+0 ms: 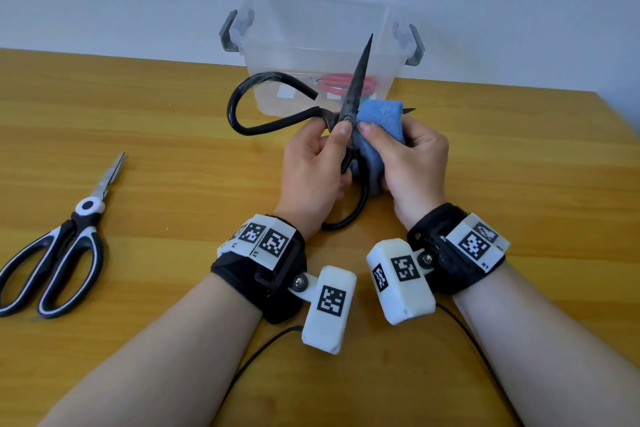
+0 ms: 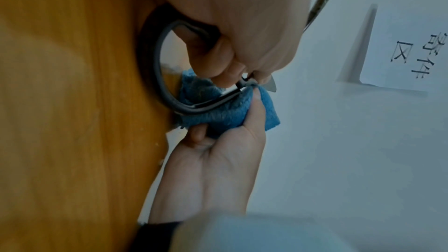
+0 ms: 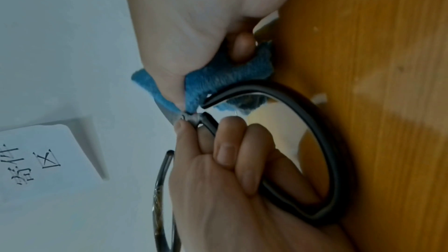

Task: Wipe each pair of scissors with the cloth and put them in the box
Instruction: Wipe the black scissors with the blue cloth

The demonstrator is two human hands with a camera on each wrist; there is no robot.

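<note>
L hand [image 1: 313, 163] grips black scissors [image 1: 356, 80] by the lower loop, w/ thumb at pivot, blades spread so each is reachable. R hand [image 1: 414, 158] pinches cloth [image 1: 379, 125] round one blade. Box [image 1: 318, 45] just behind; 2nd scissors [image 1: 65, 250] wait on surface [image 1: 173, 149] at left.

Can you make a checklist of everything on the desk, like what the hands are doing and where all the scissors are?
Surface: wooden table, against a pale wall.
Job's things: black scissors spread open; blue cloth wrapped on one blade; black-and-white scissors lying shut at the left; clear box, lid off, with a red-handled item inside.
Clutter: nothing seen.
Hands: left hand grips the black scissors near the pivot; right hand holds the cloth.
Cables: a black cable runs from each wrist camera.
Surroundings: paper sign with writing on it.
</note>
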